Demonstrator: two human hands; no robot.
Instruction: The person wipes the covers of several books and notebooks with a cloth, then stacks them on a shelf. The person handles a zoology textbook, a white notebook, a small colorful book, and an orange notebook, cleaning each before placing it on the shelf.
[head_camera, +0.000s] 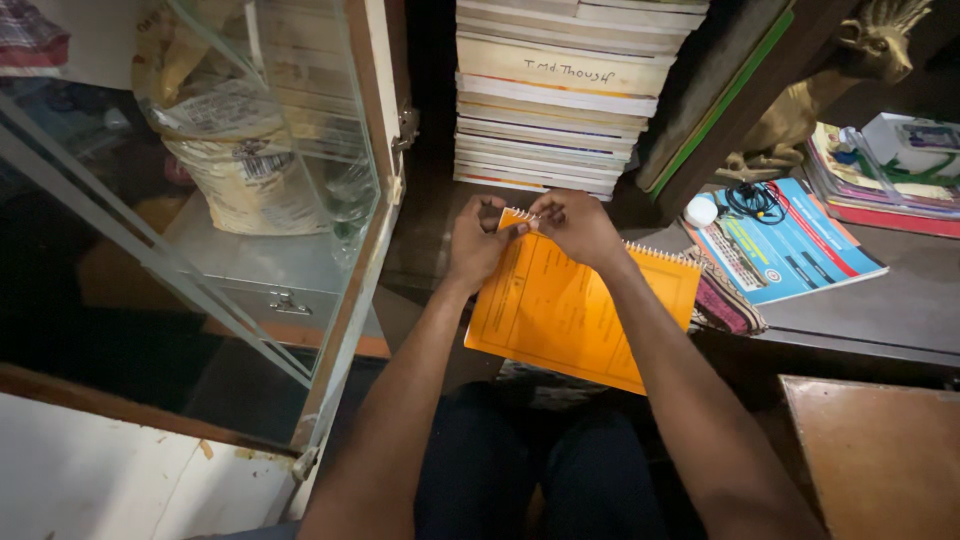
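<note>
A big glass cabinet door (250, 200) is being left swung open on the left, and a plastic sack (235, 150) is being seen through the pane, sitting on a grey metal box (270, 275). Straight ahead, a tall stack of books (560, 95) is being kept on the dark shelf (900, 300), with a dark board with a green edge (715, 95) being leaned against its right side.

Further right, a brass deer figure (830, 85) is being stood upright, and some magazines (880, 185) are being piled flat just beyond it. A blue booklet (790, 245) is being left flat on the shelf with a small white round thing (702, 210) and a black cable (755, 200) resting on it.

The orange spiral notebook (575, 305) is being held tilted over the person's lap, its wire-bound top edge being kept just below the book stack. The left hand (478, 240) is being pinched closed on the spiral binding near the top left corner, and the right hand (578, 225) is being clamped on the same binding just beside it, fingertips nearly touching. A bit of patterned cloth (725, 305) is being tucked under the notebook's right corner.
</note>
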